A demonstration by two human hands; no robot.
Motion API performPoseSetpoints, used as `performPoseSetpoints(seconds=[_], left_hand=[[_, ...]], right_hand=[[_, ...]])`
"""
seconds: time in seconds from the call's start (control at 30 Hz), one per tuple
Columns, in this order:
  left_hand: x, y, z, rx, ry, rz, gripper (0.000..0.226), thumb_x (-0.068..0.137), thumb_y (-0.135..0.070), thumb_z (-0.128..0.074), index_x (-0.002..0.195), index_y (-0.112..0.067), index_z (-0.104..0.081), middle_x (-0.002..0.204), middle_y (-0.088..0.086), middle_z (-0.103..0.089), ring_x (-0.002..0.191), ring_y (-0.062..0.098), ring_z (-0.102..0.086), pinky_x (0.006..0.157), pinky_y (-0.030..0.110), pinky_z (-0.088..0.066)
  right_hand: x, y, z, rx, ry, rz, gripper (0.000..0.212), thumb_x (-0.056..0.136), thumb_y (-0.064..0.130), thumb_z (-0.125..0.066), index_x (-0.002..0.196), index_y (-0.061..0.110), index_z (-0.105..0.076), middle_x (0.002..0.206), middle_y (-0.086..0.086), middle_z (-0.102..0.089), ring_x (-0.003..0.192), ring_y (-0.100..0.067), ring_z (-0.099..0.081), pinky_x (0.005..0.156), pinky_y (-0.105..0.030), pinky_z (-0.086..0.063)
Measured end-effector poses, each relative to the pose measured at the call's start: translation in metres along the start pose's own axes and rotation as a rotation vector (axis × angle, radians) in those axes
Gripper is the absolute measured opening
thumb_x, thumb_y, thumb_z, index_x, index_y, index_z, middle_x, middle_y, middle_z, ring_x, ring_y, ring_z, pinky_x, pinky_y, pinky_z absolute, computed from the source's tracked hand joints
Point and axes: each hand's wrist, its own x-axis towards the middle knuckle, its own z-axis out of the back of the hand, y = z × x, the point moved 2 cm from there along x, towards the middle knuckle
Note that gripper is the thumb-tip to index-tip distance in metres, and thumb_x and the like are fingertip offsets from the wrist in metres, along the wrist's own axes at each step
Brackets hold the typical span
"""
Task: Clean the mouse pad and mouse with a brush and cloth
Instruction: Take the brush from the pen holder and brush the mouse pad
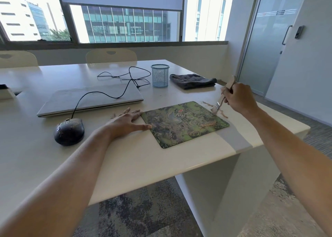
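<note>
A green patterned mouse pad [183, 123] lies near the table's right front corner, with brown crumbs on its right part. My left hand [125, 121] rests flat and open on the table, its fingertips touching the pad's left edge. My right hand [239, 97] is shut on a wooden-handled brush [222, 97], whose bristles touch the table at the pad's far right corner, among swept crumbs. A dark wired mouse [69, 131], dusted with crumbs, sits to the left of the pad. A folded grey cloth [192, 81] lies further back.
A shut silver laptop [91, 100] lies behind the mouse, with the mouse cable looping over it. A blue mesh pen cup [160, 75] stands beside the cloth. The white table [136, 157] ends just right of the pad. Chairs stand along its far side.
</note>
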Motion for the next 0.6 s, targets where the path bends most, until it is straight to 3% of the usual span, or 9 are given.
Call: performPoseSetpoints(seconds=[0.03, 0.1, 0.17, 0.27, 0.4, 0.6], left_hand=[[0.000, 0.000, 0.000, 0.003, -0.001, -0.003, 0.105, 0.055, -0.078, -0.040, 0.147, -0.030, -0.021, 0.155, -0.017, -0.013, 0.145, 0.008, 0.001, 0.116, 0.051, 0.005], [0.001, 0.001, 0.000, 0.003, -0.001, -0.006, 0.109, 0.052, -0.082, -0.040, 0.146, -0.031, -0.021, 0.155, -0.017, -0.013, 0.145, 0.008, 0.001, 0.116, 0.051, 0.005], [0.001, 0.002, 0.000, 0.004, 0.002, -0.007, 0.116, 0.045, -0.087, -0.038, 0.146, -0.032, -0.021, 0.155, -0.018, -0.013, 0.145, 0.007, 0.001, 0.116, 0.051, 0.004], [0.003, 0.003, 0.000, 0.009, 0.005, 0.001, 0.117, 0.044, -0.087, -0.037, 0.146, -0.033, -0.021, 0.155, -0.019, -0.013, 0.145, 0.007, 0.001, 0.116, 0.051, 0.003], [0.002, 0.003, 0.000, 0.015, -0.003, -0.003, 0.118, 0.043, -0.087, -0.036, 0.146, -0.032, -0.021, 0.155, -0.019, -0.014, 0.145, 0.007, 0.001, 0.116, 0.051, 0.004], [0.004, 0.004, -0.001, 0.013, 0.002, -0.010, 0.123, 0.037, -0.090, -0.031, 0.146, -0.033, -0.020, 0.154, -0.020, -0.014, 0.145, 0.007, 0.001, 0.116, 0.051, 0.004]], right_hand=[[-0.001, 0.004, -0.001, 0.019, -0.006, 0.021, 0.038, 0.095, 0.022, -0.049, 0.082, -0.010, -0.065, 0.074, -0.022, -0.069, 0.066, -0.026, -0.069, 0.071, -0.036, -0.055], [-0.005, 0.015, -0.005, 0.156, 0.015, 0.011, 0.037, 0.095, 0.022, -0.049, 0.081, -0.009, -0.065, 0.064, -0.014, -0.065, 0.045, -0.002, -0.061, 0.052, -0.016, -0.051], [-0.014, 0.031, -0.007, 0.380, 0.083, -0.026, 0.031, 0.095, 0.019, -0.050, 0.082, -0.005, -0.064, 0.056, -0.006, -0.059, 0.033, 0.002, -0.052, 0.038, -0.008, -0.040], [-0.029, 0.056, -0.010, 0.586, 0.214, -0.031, 0.026, 0.095, 0.016, -0.050, 0.079, 0.000, -0.063, 0.053, -0.004, -0.056, 0.031, 0.000, -0.048, 0.036, -0.008, -0.036], [-0.045, 0.077, -0.019, 0.608, 0.353, 0.015, 0.028, 0.095, 0.016, -0.050, 0.069, 0.008, -0.058, 0.053, -0.002, -0.056, 0.032, 0.000, -0.048, 0.038, -0.008, -0.037], [-0.048, 0.052, -0.021, 0.520, 0.335, -0.012, 0.029, 0.093, 0.017, -0.054, 0.064, 0.011, -0.057, 0.050, 0.002, -0.057, 0.031, 0.000, -0.047, 0.038, -0.009, -0.037]])
